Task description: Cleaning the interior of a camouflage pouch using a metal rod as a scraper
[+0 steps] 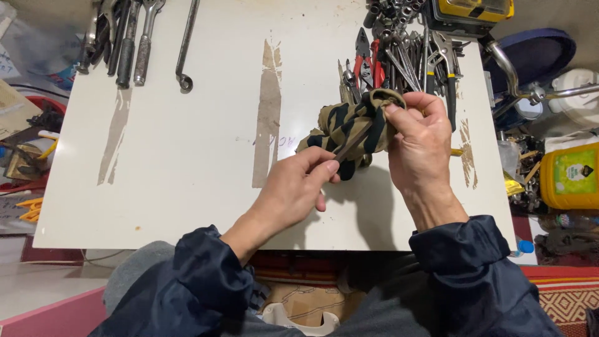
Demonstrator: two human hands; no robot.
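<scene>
Near table edge (187, 240): bare white board to the left, open room. Left hand (293, 187) pinches a thin dark rod (349, 145). Right hand (418, 140) grips a tan-and-black striped cloth (346, 122) bunched around the rod, held above the table's right half. Behind: pliers pile (399, 56). Far left edge: wrenches (134, 37). Yellow jug (571, 175) off-table right, contents unseen.

Cloth rag (349, 128): soft, matt, tan with dark stripes. Surface (187, 143): smooth white laminate, scuffed bare to brown in streaks. Wrenches (134, 40): dull grey metal. Pliers (368, 62): red plastic handles. Sleeves (206, 281): dark, faintly shiny fabric.
</scene>
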